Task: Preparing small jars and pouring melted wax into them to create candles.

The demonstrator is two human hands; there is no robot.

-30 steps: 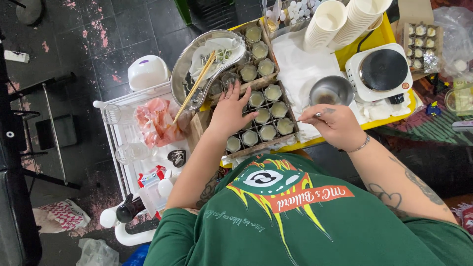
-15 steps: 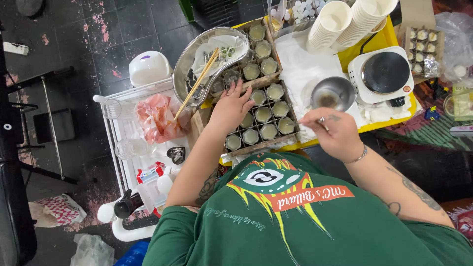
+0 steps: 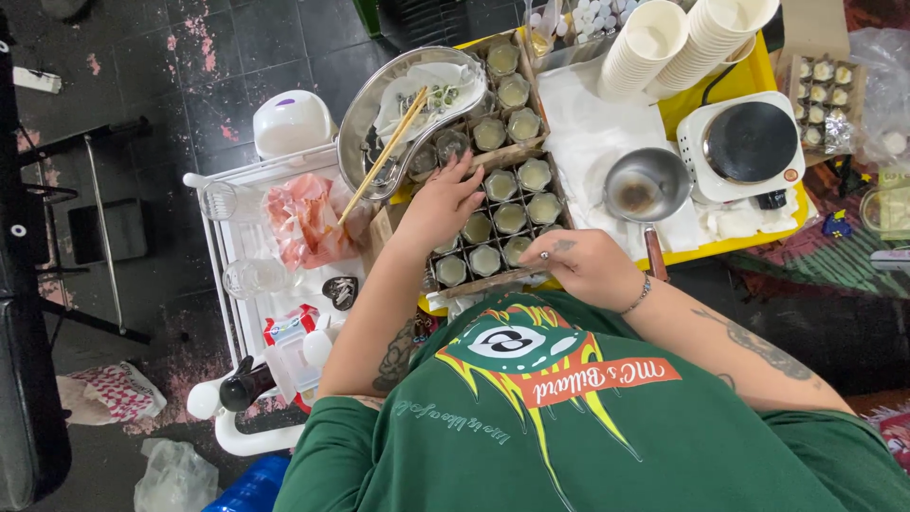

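While you lean over the yellow table (image 3: pixel 758 71), both your hands sit on the cardboard tray (image 3: pixel 493 281) of small glass jars (image 3: pixel 510 218).

Taking that tray as the landmark: the white trolley (image 3: pixel 227 256) stands off its left side, holding a pink plastic bag (image 3: pixel 301 220). A metal bowl (image 3: pixel 374 114) with wooden chopsticks (image 3: pixel 384 154) laid across it overlaps the tray's far left corner. Just right of the tray is a small steel pan (image 3: pixel 647 183) on white cloth, with a white hotplate (image 3: pixel 739 144) further right and stacks of white cups (image 3: pixel 654 43) beyond. Your left hand (image 3: pixel 438 204) lies spread flat over the tray's left jars, fingers open, gripping nothing. Your right hand (image 3: pixel 583 265) rests curled at the tray's near right edge; whether it pinches anything I cannot tell.
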